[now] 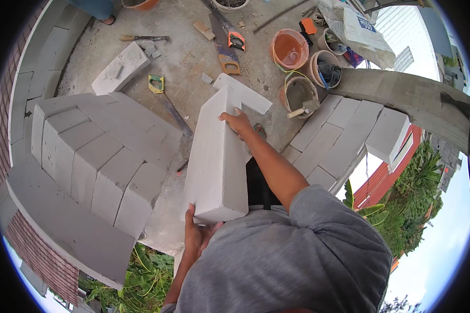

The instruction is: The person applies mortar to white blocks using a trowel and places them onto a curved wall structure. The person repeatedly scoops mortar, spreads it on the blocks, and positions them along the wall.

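A long pale aerated concrete block (208, 161) is held lengthwise against my body. My right hand (236, 122) grips it near the far end, and my left hand (195, 233) has hold of the near end, low by my shirt. Just beyond the block lies another white piece (256, 96) on the floor. A handsaw with a yellow-green handle (156, 83) lies to the left, its blade pointing toward me. Stacked block walls rise on the left (105, 177) and right (339, 138) of me.
Buckets (287, 47), a mallet (304, 111), saws with an orange handle (236, 40) and a yellow handle (230, 66), and a loose block (120, 67) lie ahead on the concrete floor. A concrete beam (397, 94) runs at right. A person's leg (96, 6) shows top left. Greenery lies below both wall edges.
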`<state>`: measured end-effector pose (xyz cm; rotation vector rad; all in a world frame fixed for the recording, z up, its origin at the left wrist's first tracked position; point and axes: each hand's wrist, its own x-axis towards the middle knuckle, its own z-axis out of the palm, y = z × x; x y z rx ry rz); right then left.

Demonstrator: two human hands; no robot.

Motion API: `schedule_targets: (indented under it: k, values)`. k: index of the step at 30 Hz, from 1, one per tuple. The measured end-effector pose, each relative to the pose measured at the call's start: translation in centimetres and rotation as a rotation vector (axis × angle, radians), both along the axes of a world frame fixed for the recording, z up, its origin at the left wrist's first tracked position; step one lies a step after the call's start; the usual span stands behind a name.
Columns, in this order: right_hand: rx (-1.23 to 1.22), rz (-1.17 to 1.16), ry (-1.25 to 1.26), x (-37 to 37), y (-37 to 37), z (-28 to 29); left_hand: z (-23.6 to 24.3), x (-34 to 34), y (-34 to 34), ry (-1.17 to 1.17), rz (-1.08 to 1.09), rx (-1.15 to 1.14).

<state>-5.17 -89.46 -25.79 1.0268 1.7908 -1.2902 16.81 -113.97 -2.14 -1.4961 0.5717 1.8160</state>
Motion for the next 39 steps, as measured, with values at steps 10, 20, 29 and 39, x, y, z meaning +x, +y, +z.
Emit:
schedule_targets:
  k: [10,20,29,39]
  values:
    - [-0.106,-0.468,-0.136,13.5,8.3,-16.0,-7.2,-6.4,6.6,-0.297,-0.399,-0.233]
    - [-0.357,-0.934,-0.215,17.4,17.6,-30.5,-21.7,-10.6,19.4,-0.276,-0.692,-0.599]
    - [-0.621,-0.998,-0.361,19.0,26.3,-32.5,-20.5,-9.0,29.8,0.309,-1.019,-0.634]
    - [0.632,0.020,0.161,14.3,36.5,-35.7,-23.1,-12.4,32.0,0.703,-1.315,-0.892]
